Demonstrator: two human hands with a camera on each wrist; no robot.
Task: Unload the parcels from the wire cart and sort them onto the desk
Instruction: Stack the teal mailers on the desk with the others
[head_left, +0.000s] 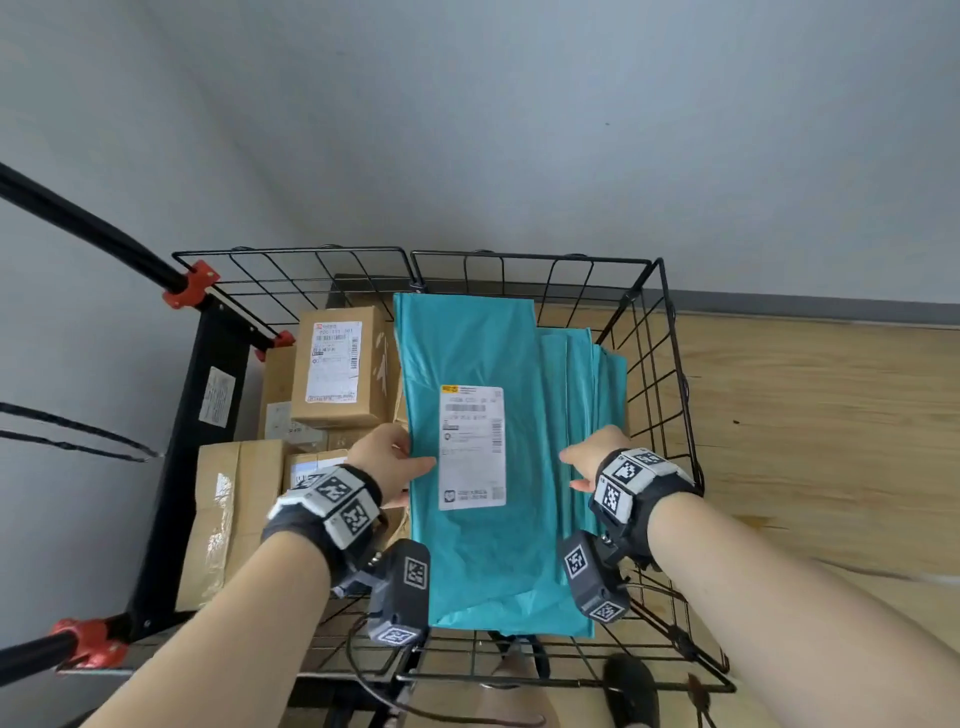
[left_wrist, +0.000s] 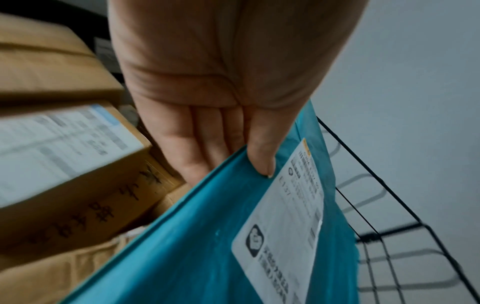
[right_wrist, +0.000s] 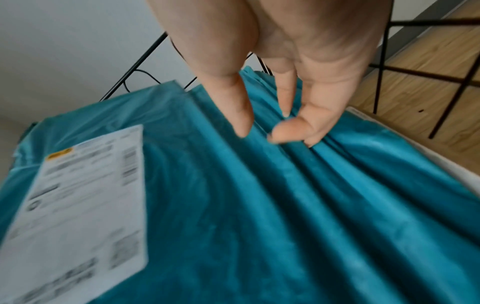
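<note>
Teal plastic fills the centre of the head view: a flat teal parcel (head_left: 483, 457) lies on top of the load in the wire cart (head_left: 660, 364), and both hands are on it. The left hand (head_left: 387, 451) grasps its left edge; in the left wrist view the thumb (left_wrist: 262, 158) presses down on the upper face just beside the white shipping label (head_left: 471, 447) while the other fingers (left_wrist: 205, 144) run under the edge. The right hand (head_left: 592, 457) is at the right side of the parcel, where the plastic gathers into long folds. In the right wrist view its thumb (right_wrist: 233, 107) and a curled finger (right_wrist: 293, 131) rest on those folds, close together but with a small gap between the tips, and I cannot tell whether any plastic is actually pinched there.

Under the top parcel, toward the right of the frame, more teal parcels (head_left: 597, 374) are layered. Left of them, in the middle left of the head view, brown cardboard boxes (head_left: 340, 364) with printed labels are stacked inside the cart, the nearest one touching or just beside the held parcel's left edge. A black frame with red clamps (head_left: 189, 286) stands at the far left. Wood flooring (head_left: 810, 415) shows at the right, and a grey wall (head_left: 519, 130) fills the upper half.
</note>
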